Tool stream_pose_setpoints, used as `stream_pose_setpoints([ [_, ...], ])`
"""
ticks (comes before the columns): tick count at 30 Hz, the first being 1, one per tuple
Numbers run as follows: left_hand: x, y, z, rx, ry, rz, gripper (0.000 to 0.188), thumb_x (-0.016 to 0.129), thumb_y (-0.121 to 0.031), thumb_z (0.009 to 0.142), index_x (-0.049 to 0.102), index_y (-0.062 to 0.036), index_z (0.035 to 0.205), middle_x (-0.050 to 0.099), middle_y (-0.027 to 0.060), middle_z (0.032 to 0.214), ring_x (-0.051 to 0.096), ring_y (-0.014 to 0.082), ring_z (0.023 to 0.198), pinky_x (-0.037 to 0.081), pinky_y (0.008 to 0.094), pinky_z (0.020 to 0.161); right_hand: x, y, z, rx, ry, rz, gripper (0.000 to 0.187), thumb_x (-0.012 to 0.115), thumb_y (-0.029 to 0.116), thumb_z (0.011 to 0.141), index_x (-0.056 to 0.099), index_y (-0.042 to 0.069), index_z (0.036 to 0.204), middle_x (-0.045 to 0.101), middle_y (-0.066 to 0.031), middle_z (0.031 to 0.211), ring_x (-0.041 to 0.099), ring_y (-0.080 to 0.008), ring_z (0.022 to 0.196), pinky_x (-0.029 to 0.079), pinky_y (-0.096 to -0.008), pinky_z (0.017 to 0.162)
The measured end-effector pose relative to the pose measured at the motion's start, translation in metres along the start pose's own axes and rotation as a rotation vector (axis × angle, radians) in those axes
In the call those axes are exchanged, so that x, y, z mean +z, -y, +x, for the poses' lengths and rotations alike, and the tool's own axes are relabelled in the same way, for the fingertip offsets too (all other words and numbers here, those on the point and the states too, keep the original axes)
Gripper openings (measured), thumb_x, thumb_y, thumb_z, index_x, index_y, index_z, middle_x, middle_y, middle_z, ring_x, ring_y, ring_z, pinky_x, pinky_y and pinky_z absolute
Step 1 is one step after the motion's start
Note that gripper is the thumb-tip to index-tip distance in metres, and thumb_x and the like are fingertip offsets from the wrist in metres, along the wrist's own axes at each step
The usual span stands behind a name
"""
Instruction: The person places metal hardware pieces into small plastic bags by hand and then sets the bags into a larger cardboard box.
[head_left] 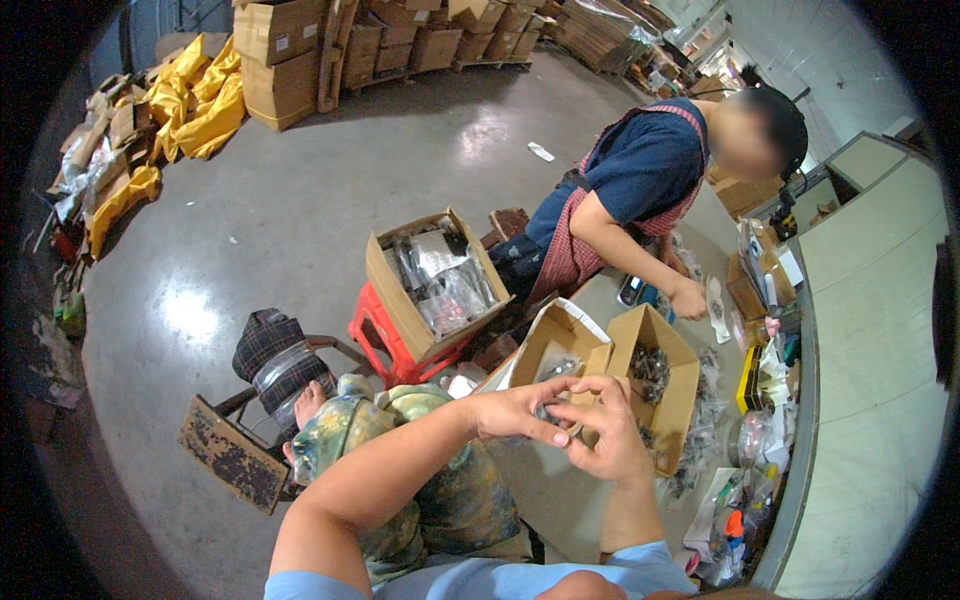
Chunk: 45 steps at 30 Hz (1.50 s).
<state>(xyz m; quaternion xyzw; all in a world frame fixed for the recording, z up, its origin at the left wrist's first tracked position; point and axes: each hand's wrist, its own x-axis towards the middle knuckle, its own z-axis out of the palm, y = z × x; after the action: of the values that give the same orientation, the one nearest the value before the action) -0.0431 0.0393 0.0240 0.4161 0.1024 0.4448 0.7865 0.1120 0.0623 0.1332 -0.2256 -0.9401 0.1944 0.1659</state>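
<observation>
My left hand (512,412) and my right hand (610,428) meet over the near edge of the worktable. Between the fingers of both is a small dark grey piece (545,411), mostly covered, its kind too small to make out. The left thumb and fingers are closed on it, and the right fingers bend in against it. Just beyond my hands stand two open cardboard boxes. The left box (530,350) holds clear plastic bags, and small dark parts (652,372) lie in the right box (688,385).
Across the table, a co-worker (640,160) in an apron reaches over the tabletop. A box of plastic bags (440,275) rests on a red stool (380,335). Bagged parts (705,420) line the table's right side. A worn wooden seat (235,455) is at my left.
</observation>
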Motion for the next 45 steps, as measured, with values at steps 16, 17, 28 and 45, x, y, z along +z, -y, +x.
stream_pose_setpoints([
  [16,0.004,0.002,0.010,0.300,-0.423,0.348,0.022,0.062,-0.014,0.087,0.060,0.0016,0.102,0.063,0.0023,0.088,0.056,0.0063,0.079,0.048,0.0226,0.069,0.014,-0.039,-0.020,0.246,-0.275,0.233,0.008,0.070,0.002,0.071,0.067,0.000,0.078,0.066,-0.0131,0.084,0.064,-0.0212,0.076,0.050,-0.0289,0.069],
  [17,0.003,0.004,0.009,0.289,-0.436,0.395,0.018,0.062,-0.012,0.087,0.062,0.0020,0.099,0.063,0.0024,0.087,0.056,0.0062,0.078,0.048,0.0226,0.069,0.017,-0.038,-0.020,0.263,-0.292,0.259,0.007,0.071,0.000,0.070,0.066,-0.001,0.075,0.066,-0.0127,0.082,0.064,-0.0199,0.076,0.050,-0.0282,0.069],
  [28,0.010,0.002,0.006,0.274,-0.555,1.068,0.009,0.062,-0.008,0.084,0.062,0.0015,0.086,0.063,0.0109,0.079,0.061,0.0162,0.072,0.048,0.0292,0.065,0.039,-0.051,-0.028,0.391,-0.193,0.365,0.013,0.066,0.006,0.075,0.059,0.000,0.084,0.059,-0.0070,0.075,0.057,-0.0147,0.067,0.046,-0.0263,0.058],
  [45,0.003,0.020,0.011,0.175,-0.718,0.637,0.016,0.060,-0.009,0.087,0.057,0.0018,0.098,0.060,0.0015,0.083,0.056,0.0074,0.075,0.047,0.0224,0.068,-0.021,-0.097,-0.134,0.655,-0.467,0.225,0.009,0.060,0.011,0.082,0.057,0.002,0.081,0.057,-0.0110,0.071,0.054,-0.0208,0.061,0.044,-0.0324,0.057],
])
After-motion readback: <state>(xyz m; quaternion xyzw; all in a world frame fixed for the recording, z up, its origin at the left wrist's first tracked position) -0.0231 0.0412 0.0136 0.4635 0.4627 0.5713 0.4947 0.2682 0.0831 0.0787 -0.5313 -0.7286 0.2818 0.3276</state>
